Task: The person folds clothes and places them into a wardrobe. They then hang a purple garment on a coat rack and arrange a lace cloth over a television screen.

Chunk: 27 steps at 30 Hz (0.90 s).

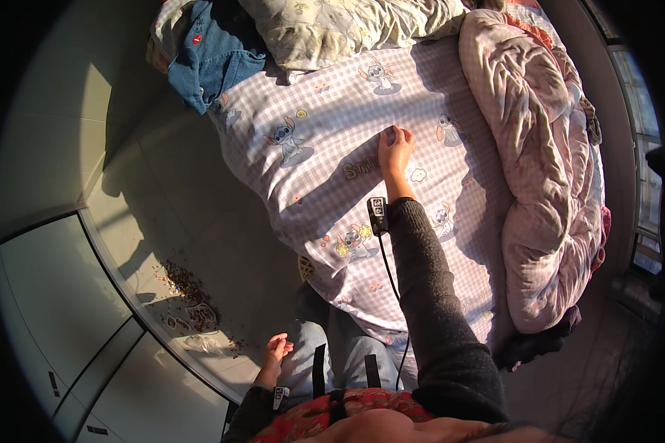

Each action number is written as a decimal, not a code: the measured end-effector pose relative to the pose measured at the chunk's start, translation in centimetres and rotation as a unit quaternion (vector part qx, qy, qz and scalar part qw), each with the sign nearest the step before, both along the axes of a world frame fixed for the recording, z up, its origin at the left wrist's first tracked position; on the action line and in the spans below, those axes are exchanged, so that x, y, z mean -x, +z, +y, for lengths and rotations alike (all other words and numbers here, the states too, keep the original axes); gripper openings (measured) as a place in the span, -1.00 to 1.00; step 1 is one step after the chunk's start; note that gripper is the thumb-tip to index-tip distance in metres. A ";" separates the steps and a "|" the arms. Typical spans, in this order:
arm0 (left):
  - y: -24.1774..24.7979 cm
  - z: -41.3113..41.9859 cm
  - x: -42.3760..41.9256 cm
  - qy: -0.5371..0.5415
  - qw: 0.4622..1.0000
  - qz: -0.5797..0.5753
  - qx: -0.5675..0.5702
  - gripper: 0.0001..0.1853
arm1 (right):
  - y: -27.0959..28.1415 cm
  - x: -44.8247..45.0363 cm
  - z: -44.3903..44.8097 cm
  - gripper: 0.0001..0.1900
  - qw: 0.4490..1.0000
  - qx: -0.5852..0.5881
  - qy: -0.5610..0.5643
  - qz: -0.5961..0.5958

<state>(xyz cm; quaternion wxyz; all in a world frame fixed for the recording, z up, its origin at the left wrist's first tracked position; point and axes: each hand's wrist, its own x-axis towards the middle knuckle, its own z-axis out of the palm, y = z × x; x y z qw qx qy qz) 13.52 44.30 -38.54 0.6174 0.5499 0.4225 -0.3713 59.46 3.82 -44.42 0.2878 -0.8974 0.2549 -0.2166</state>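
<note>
A checked bed sheet (332, 122) with cartoon figures covers the bed in front of me. My right hand (397, 152) is stretched over the middle of the sheet, its fingers bent and pointing towards the pillow. Whether the fingertips pinch the cloth or only rest on it is hidden from this angle. Down beside my knee, my left hand (277, 353) hangs with loosely curled fingers and nothing visible in it. A small black device (377, 216) with a cable sits at my right wrist, and another device (280, 397) at my left.
A patterned pillow (349, 33) lies at the far end, with a blue denim garment (216, 61) to its left. Along the right side a pink quilt (537, 166) is bunched up. Debris (191, 299) is heaped on the floor near the white cabinet (61, 277).
</note>
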 end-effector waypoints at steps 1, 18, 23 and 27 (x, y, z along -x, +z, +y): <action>0.0 -0.1 -0.3 -0.006 1.000 0.020 -0.019 -0.72 | 0.1 1.0 0.0 -0.66 0.999 -0.007 0.042 0.000; -1.4 -8.2 -26.8 -0.095 0.942 -0.317 -0.052 -0.79 | 6.3 10.4 6.9 -0.81 0.849 -0.332 0.319 0.258; -0.6 -12.3 -40.1 -0.116 0.845 -0.505 -0.133 -0.80 | 7.2 19.8 11.5 -0.76 0.576 -0.496 0.571 0.311; -1.5 -14.3 -43.7 -0.190 0.781 -0.519 -0.292 -0.71 | 5.2 17.5 6.4 -0.83 0.867 -0.415 0.218 0.172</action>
